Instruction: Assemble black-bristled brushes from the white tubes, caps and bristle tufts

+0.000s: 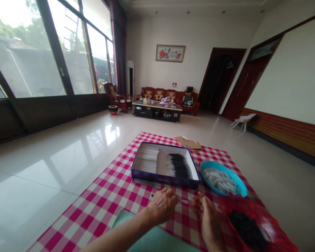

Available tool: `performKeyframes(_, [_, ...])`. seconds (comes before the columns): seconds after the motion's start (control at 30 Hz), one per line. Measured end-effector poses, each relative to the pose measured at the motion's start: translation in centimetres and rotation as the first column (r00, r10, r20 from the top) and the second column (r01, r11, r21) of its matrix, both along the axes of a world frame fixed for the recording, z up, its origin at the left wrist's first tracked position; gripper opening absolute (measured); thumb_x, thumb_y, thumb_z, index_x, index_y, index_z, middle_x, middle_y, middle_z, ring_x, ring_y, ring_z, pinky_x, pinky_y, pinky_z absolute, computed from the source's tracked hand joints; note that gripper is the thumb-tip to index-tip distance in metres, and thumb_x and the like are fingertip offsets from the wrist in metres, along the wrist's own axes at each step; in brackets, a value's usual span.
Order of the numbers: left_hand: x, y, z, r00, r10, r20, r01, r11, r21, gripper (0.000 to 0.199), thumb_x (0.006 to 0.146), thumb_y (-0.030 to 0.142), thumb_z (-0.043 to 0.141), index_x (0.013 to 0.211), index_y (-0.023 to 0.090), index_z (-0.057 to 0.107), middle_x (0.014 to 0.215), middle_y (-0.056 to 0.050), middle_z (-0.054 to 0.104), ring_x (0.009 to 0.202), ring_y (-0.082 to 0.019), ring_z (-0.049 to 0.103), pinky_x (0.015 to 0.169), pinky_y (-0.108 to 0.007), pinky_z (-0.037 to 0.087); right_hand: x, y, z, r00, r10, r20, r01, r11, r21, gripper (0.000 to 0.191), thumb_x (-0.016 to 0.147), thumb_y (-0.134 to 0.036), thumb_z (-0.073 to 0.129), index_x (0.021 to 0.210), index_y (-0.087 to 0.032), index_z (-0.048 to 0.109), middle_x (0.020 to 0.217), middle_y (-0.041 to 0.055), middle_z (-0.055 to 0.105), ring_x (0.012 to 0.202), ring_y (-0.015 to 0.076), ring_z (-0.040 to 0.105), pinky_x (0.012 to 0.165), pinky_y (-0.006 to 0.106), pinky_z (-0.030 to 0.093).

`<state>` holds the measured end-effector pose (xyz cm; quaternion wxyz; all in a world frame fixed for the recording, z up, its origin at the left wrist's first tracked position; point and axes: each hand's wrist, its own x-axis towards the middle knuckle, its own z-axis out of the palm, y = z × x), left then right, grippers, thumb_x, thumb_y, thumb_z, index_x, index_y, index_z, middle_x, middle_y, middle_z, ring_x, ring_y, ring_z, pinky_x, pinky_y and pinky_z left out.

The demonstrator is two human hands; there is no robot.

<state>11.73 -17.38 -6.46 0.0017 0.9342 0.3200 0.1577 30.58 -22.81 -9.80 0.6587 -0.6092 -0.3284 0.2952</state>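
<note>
My left hand (165, 204) is closed in a fist around a thin, pale stick (183, 201). A dark end of this stick pokes out on the hand's left side, and its pale end points toward my right hand. My right hand (207, 217) is just beyond that end, thumb up and fingers loosely apart, somewhat blurred; I see nothing in it. Ahead of both hands is a shallow dark-blue box (165, 180). Rows of white sticks (147, 159) fill its left side, and black-ended thin pieces (179, 165) lie in its right.
A blue bowl (203, 165) of clear, whitish small pieces stands right of the box. Nearer is a red plastic bag (275, 218) with black pieces. Flat cardboard (189, 142) lies behind the box on the checked tablecloth (94, 196). Light-green cloth (152, 241) is beneath my forearms.
</note>
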Motion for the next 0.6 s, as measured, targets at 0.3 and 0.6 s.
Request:
performKeyframes(0.3, [-8.6, 3.0, -1.0, 0.98, 0.197, -0.007, -0.195, 0.976, 0.102, 0.021, 0.091, 0.015, 0.043, 0.079, 0.019, 0.06, 0.083, -0.004, 0.052, 0.077, -0.016, 0.045, 0.064, -0.026, 0.037, -1.0, -0.4, 1.4, 0.995, 0.096, -0.01, -0.096, 0.994, -0.046, 0.05, 0.076, -0.061, 0.053, 0.102, -0.018, 0.06, 0.085, 0.0048, 0.07, 0.071, 0.0205, 0.064, 0.061, 0.032, 0.052])
performKeyframes(0.6, [-9.1, 3.0, -1.6, 0.968, 0.249, -0.016, -0.248, 0.968, 0.041, 0.023, 0.091, 0.016, 0.043, 0.076, 0.018, 0.06, 0.084, -0.004, 0.053, 0.077, -0.015, 0.046, 0.059, -0.024, 0.037, -0.6, -0.5, 1.0, 1.0, -0.023, -0.008, 0.023, 1.0, 0.0, 0.049, 0.075, -0.061, 0.052, 0.095, -0.017, 0.061, 0.083, 0.0053, 0.069, 0.069, 0.02, 0.063, 0.062, 0.033, 0.053])
